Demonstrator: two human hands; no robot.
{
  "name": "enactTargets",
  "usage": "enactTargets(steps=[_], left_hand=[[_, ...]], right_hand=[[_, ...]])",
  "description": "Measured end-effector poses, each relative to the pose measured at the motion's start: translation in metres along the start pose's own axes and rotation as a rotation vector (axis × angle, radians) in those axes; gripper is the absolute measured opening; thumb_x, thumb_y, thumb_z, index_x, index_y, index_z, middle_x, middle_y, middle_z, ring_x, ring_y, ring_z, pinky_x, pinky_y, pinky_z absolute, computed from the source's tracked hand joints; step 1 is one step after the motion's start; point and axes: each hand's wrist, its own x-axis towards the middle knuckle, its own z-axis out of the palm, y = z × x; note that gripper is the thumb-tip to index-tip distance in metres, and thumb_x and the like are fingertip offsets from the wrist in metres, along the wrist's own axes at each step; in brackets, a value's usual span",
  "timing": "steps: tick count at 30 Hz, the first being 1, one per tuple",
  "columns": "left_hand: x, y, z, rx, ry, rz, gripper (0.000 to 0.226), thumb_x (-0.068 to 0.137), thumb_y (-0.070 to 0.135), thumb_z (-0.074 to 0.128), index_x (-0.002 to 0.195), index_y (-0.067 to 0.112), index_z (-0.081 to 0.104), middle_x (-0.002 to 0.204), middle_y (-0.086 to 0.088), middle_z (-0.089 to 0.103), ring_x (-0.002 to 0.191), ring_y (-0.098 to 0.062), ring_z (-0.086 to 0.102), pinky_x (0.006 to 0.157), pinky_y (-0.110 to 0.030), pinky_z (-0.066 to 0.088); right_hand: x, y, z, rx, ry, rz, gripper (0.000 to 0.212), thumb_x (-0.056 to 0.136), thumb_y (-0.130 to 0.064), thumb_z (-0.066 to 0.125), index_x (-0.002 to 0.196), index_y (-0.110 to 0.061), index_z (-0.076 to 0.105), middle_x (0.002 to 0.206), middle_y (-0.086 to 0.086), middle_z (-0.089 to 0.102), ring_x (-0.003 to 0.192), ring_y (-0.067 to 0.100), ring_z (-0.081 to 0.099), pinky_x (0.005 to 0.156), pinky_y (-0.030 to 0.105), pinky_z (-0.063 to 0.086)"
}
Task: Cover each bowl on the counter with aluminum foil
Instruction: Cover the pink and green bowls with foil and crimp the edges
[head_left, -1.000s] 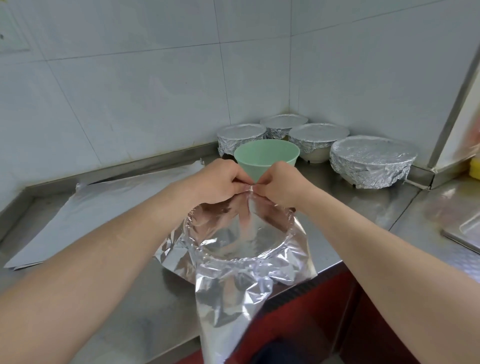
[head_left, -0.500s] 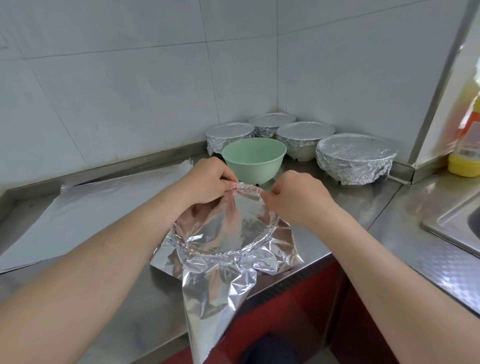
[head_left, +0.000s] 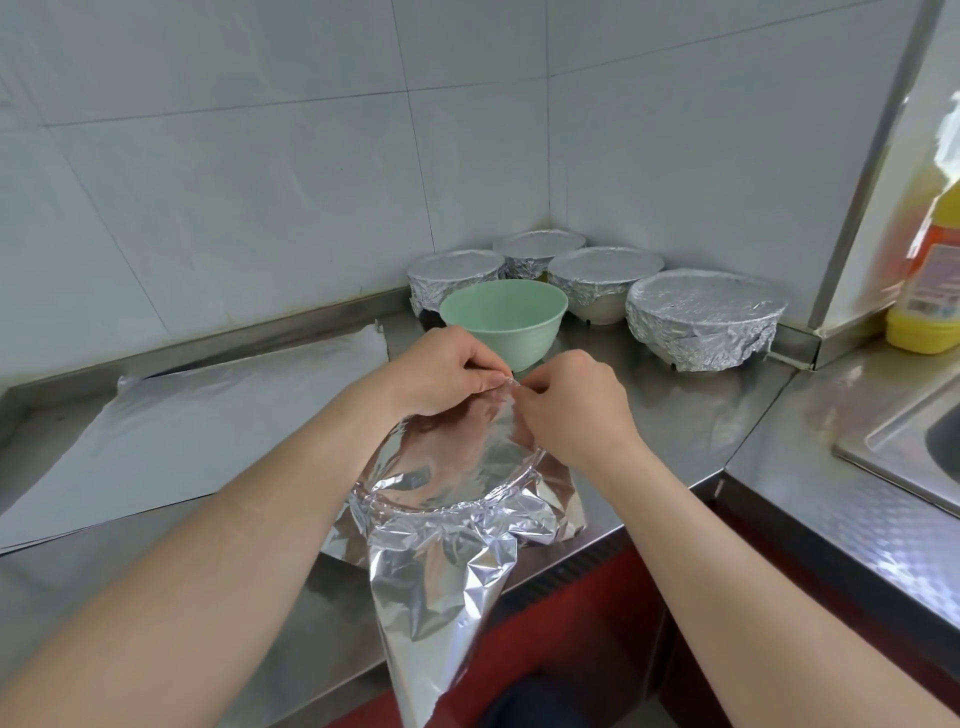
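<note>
Lengthwise, foil toward counter's near edge.

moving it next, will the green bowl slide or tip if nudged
The green bowl looks empty, so probably light. Its base is narrower than its rim, so a high push may tip it; the smooth counter likely lets it slide.

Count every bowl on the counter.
6. Four foil-covered bowls in the back corner: left, rear, middle, right. A green bowl stands before them. One half-wrapped bowl sits nearest. More may hide behind.
</note>
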Motion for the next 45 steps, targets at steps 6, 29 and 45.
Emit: enactTargets(steps=[6, 29, 45], left_hand=[[0.002, -0.003, 0.002, 0.004, 0.025, -0.006, 0.015, 0.089, 0.014, 0.068, 0.1, 0.019, 0.077, 0.092, 0.012, 0.074, 0.071, 0.021, 0.055, 0.072, 0.0, 0.039], [-0.012, 0.01, -0.012, 0.232, 0.028, -0.083, 0.015, 0.093, 0.025, 0.061, 0.095, 0.026, 0.076, 0.087, 0.011, 0.073, 0.079, 0.0, 0.063, 0.075, -0.019, 0.048], [-0.114, 0.086, 0.041, 0.411, 0.167, -0.097, 0.043, 0.094, 0.059, 0.038, 0.124, 0.031, 0.049, 0.129, 0.016, 0.05, 0.12, -0.009, 0.045, 0.091, -0.033, 0.044]], right_hand=[[0.0, -0.003, 0.003, 0.067, 0.042, 0.036, 0.026, 0.086, -0.025, 0.064, 0.062, -0.014, 0.065, 0.064, 0.008, 0.061, 0.065, 0.03, 0.053, 0.047, 0.026, 0.033], [0.001, 0.005, -0.009, 0.583, -0.288, 0.165, 0.024, 0.088, -0.024, 0.061, 0.092, -0.003, 0.073, 0.087, 0.022, 0.07, 0.074, 0.02, 0.062, 0.072, 0.032, 0.049], [-0.055, 0.033, 0.015, 1.415, -0.378, 0.328, 0.048, 0.082, -0.002, 0.045, 0.127, -0.006, 0.06, 0.122, 0.026, 0.061, 0.112, 0.039, 0.059, 0.102, 0.047, 0.042]])
